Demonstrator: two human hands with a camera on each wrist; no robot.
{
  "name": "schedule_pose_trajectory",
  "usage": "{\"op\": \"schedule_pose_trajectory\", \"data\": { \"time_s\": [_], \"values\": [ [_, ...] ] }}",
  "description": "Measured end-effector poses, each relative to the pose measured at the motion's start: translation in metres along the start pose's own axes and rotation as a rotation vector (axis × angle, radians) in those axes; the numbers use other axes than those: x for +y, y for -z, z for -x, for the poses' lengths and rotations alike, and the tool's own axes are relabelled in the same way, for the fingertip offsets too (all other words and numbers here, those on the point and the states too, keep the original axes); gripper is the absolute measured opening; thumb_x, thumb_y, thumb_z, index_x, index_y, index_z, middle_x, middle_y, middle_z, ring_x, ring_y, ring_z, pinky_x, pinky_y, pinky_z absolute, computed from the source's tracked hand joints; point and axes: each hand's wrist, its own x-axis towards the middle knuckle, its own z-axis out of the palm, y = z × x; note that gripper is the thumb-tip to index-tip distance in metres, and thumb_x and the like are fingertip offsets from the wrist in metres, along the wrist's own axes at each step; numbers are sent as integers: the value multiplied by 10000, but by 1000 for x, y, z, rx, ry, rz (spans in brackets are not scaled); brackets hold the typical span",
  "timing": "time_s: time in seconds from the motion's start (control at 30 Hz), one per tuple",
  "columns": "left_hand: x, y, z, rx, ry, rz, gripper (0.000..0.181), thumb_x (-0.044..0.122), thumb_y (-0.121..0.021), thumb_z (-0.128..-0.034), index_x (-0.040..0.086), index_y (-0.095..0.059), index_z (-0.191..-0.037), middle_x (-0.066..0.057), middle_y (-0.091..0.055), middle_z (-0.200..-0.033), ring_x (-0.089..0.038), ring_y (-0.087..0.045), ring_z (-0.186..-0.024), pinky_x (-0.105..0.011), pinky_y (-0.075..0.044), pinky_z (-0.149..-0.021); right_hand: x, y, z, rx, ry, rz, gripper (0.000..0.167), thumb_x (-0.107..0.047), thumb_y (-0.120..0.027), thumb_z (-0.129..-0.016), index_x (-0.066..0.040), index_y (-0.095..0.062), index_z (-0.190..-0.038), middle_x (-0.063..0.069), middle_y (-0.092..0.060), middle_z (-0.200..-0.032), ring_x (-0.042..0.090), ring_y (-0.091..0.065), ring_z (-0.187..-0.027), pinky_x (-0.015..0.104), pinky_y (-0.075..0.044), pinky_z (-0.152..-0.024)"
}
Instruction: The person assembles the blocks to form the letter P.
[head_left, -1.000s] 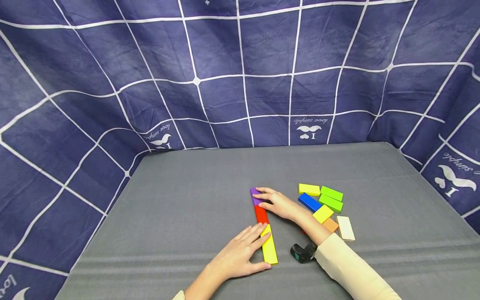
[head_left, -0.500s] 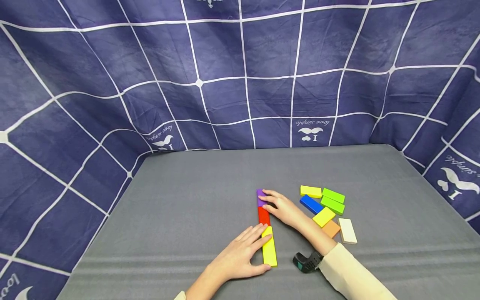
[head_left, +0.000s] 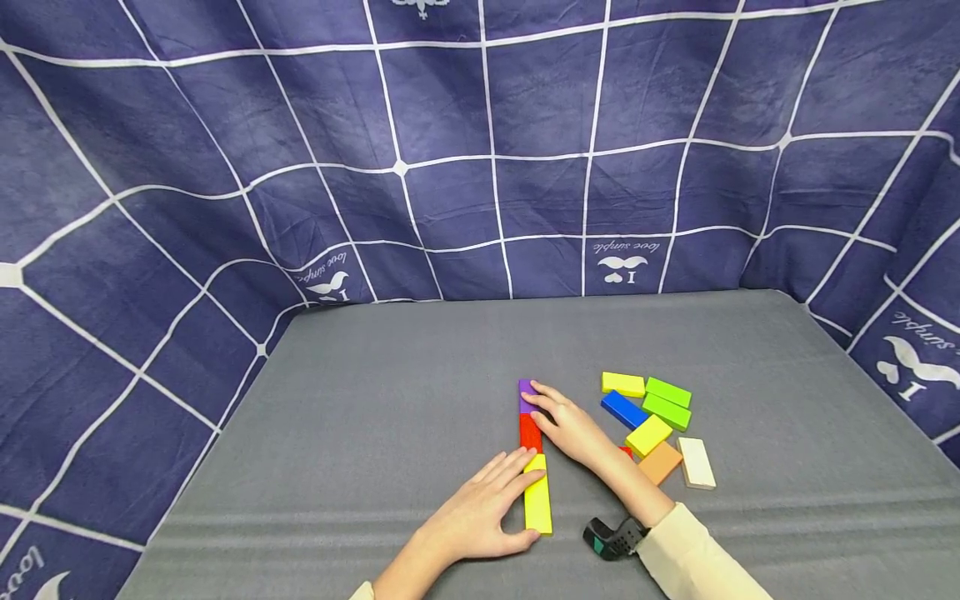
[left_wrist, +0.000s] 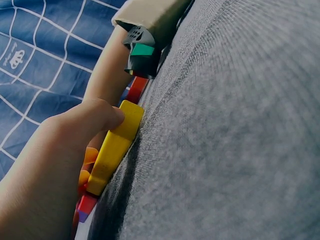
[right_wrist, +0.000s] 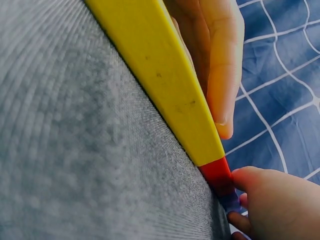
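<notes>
Left hand: fingers spread apart, thumb against the near end of the yellow block.
Right hand: fingers apart, touching the purple block and red block.
Row: yellow near, red between, purple far, on the surface.
Other blocks: right.

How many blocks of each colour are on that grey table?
Yellow blocks: 3
Red blocks: 2, one mostly hidden
Green blocks: 2
Purple block: 1
Blue block: 1
Orange block: 1
White block: 1
Total in sight: 11
</notes>
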Motion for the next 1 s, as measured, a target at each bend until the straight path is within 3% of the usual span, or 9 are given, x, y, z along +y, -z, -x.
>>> {"op": "schedule_pose_trajectory", "data": {
  "time_s": [0.3, 0.57, 1.0],
  "values": [
    [0, -1, 1, -17, 16, 40, 628, 497, -583, -782, 202, -426, -1314, -32, -348, -1450, -177, -297, -1365, -312, -289, -1117, -2, 3, 1, -11, 6, 36, 385, -208, -525, -906, -118, -523, -1280, 111, -417, -1405, 316, -413, -1278, 530, -330, -1048],
    [0, -1, 0, -18, 17, 31, 637, 498, -576, -789, 204, -412, -1329, -42, -331, -1461, -165, -281, -1372, -305, -267, -1126, 5, 28, 2, 93, 0, 149, 394, -266, -538, -898, -104, -544, -1257, 117, -458, -1374, 294, -441, -1259, 538, -246, -1092],
    [-1, 0, 1, -33, 15, 31, 693, 539, -539, -806, 207, -349, -1384, -46, -306, -1474, -181, -269, -1378, -304, -256, -1129, 46, 74, 23, 101, -233, 314, 430, -244, -529, -895, 11, -521, -1241, 231, -484, -1294, 422, -449, -1177, 587, -348, -967]
  ]
}}
